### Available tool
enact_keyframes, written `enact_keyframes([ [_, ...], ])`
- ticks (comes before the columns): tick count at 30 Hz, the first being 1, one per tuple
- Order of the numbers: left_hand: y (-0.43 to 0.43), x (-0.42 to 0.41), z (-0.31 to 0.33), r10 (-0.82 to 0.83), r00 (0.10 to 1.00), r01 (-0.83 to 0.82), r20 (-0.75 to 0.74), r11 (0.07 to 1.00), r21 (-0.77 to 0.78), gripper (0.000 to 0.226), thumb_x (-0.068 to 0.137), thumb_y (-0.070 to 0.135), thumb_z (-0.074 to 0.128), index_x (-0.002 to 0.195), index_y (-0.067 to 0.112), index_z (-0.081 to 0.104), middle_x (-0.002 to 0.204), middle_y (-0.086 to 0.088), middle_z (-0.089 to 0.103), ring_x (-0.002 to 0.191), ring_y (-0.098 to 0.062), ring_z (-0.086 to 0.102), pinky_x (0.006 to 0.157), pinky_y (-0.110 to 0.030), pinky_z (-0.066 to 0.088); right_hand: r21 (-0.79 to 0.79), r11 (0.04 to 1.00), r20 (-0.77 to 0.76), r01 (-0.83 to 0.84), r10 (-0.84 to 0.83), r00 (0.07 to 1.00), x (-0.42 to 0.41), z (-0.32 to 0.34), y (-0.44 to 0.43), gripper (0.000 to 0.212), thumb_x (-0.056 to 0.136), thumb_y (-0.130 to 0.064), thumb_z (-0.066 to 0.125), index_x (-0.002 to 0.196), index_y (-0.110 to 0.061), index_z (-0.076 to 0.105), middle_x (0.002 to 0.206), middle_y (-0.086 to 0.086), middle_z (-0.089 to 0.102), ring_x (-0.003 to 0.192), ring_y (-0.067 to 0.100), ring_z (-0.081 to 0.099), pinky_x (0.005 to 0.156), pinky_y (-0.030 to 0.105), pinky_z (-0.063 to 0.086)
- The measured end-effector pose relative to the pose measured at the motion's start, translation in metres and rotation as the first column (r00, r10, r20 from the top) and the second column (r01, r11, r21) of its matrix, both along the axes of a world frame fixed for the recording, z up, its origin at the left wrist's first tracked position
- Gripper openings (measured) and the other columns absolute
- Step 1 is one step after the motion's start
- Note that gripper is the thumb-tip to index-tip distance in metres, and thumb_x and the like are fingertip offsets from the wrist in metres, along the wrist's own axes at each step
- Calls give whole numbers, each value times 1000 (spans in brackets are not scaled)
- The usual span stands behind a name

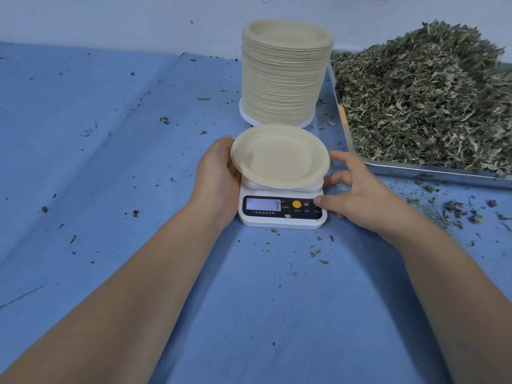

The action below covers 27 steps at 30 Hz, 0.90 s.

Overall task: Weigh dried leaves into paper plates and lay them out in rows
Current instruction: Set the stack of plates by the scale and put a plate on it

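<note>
A white digital scale (282,220) stands on the blue cloth with an empty paper plate (279,156) on its platform. Its display (263,204) reads 7. My left hand (216,178) wraps the scale's left side, thumb by the plate's rim, fingers hidden under the plate. My right hand (360,195) lies at the scale's right side. Its thumb tip presses the rightmost spot on the black button panel, and its fingers are loosely spread beside the scale. A tall stack of paper plates (285,76) stands just behind the scale. Dried leaves (432,98) are heaped in a metal tray (415,170) at the right.
A blue cloth (110,151) covers the table, dotted with leaf crumbs, thickest at the right below the tray (457,212). A pale wall runs along the back. The stack of plates sits on a white round base (249,117).
</note>
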<state>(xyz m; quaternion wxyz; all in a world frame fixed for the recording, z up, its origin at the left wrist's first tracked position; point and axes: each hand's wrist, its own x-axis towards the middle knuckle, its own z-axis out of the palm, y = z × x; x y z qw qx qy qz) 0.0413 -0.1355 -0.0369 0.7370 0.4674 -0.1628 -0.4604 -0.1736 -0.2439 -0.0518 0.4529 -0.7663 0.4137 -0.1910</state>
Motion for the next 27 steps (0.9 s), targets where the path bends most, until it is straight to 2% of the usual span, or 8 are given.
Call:
enact_keyframes([
  [6,1,-4,1,7,1000,-7,4,1000,-1,30,105,26,45,80,16,57,73,2,66,73,-15,66,75,-31,58,7,1000,24,4,-4,1000,-1,-1,-2,87,79,-23,83,145,-47,31,102,-24,68,62,10,67,61,27,51],
  [8,2,-4,3,14,1000,-14,4,1000,9,30,105,26,46,80,15,59,74,2,67,74,-15,67,79,-33,57,0,1000,16,-2,2,1000,-1,-1,-2,87,80,-23,83,143,-50,31,102,-25,68,61,10,67,58,24,51],
  [14,0,1,2,47,999,-47,-13,999,8,24,105,25,49,84,15,55,72,3,64,70,-14,64,71,-29,58,8,1000,16,-21,21,1000,-4,-1,-4,91,79,-21,83,142,-55,27,105,-26,68,59,12,65,56,23,50],
  [17,-2,2,0,50,999,-50,9,999,9,28,105,24,50,77,18,51,64,8,59,64,-10,61,67,-26,55,18,1000,29,-11,10,1000,-4,-1,-5,91,80,-18,82,143,-54,27,105,-28,67,57,12,64,50,18,47],
  [19,-4,3,0,56,998,-56,31,998,12,22,106,25,50,87,20,59,64,17,65,66,-3,67,69,-23,57,24,1000,33,-2,2,999,-6,-1,-7,90,81,-17,81,145,-52,27,106,-32,64,58,13,65,50,18,47],
  [21,-5,5,1,90,991,-91,96,996,12,14,107,27,49,108,26,63,84,25,67,80,6,64,88,-25,54,34,999,29,-8,7,1000,-8,-1,-7,93,81,-17,81,146,-54,26,105,-36,61,60,13,66,52,18,47],
  [23,-4,6,2,124,980,-129,153,991,22,36,106,28,50,141,25,56,127,22,60,110,5,56,111,-32,45,31,999,9,-34,34,999,-9,0,-6,95,80,-20,83,145,-57,24,109,-35,60,62,12,66,55,20,48],
  [27,-1,3,6,118,971,-128,206,991,35,59,96,36,56,153,22,45,154,12,46,136,-5,47,121,-39,35,-19,999,-12,-48,48,999,-6,1,-2,92,81,-22,83,141,-61,24,119,-29,57,65,10,65,70,31,48],
])
